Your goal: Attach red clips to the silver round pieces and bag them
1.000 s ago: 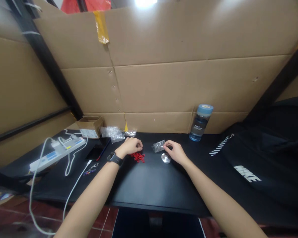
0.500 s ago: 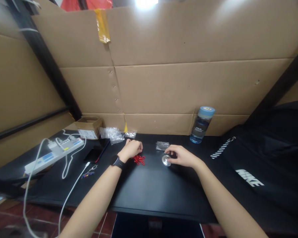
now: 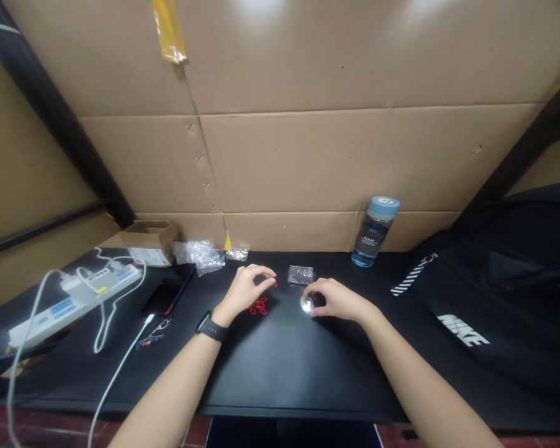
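Note:
My right hand is curled round a small round silver metal piece on the black table. My left hand, with a black watch at the wrist, hovers over a small heap of red clips, thumb and fingertips pinched on one red clip at about table height. A little clear plastic bag lies flat between the two hands, just behind them, touched by neither.
A blue-capped water bottle stands at the back right against the cardboard wall. A black bag fills the right side. On the left lie a power strip with white cables, a phone, a small cardboard box and crumpled plastic bags.
My right hand let go of the clear bag, which now lies flat, and closed on the silver piece. My left hand lifted slightly and pinched a red clip. The camera tilted down.

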Action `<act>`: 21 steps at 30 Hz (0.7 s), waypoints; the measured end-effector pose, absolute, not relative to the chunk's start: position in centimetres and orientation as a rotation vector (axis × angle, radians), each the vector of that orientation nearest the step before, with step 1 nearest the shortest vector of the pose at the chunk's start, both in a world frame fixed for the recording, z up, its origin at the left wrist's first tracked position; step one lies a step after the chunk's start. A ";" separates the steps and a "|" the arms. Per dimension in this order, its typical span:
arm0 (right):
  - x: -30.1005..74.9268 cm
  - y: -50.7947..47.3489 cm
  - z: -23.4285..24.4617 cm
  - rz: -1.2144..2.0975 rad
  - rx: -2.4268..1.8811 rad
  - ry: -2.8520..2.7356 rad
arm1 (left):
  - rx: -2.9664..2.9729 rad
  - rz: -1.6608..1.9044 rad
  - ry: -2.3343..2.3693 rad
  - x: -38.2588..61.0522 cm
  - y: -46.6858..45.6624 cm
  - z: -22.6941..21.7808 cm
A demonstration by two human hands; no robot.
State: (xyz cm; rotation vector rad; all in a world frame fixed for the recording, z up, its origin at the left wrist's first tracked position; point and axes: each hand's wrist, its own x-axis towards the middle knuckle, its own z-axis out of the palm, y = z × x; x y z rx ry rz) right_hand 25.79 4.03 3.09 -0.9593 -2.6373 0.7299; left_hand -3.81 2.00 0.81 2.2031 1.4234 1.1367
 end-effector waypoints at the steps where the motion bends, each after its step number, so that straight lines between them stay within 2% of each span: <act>1: 25.8 4.1 3.1 0.735 -0.965 -2.633 | 2.197 1.141 1.428 -3.6 1.8 0.9; 7: 26.2 4.3 3.1 0.784 -0.934 -2.459 | 2.122 1.172 1.394 -2.1 0.8 1.6; 15: 24.4 3.2 2.2 1.357 -0.610 -1.762 | 1.986 1.336 1.184 0.4 -0.8 1.9; 21: 23.1 2.3 2.0 1.570 -0.591 -1.659 | 2.124 1.320 1.300 1.3 -1.4 1.7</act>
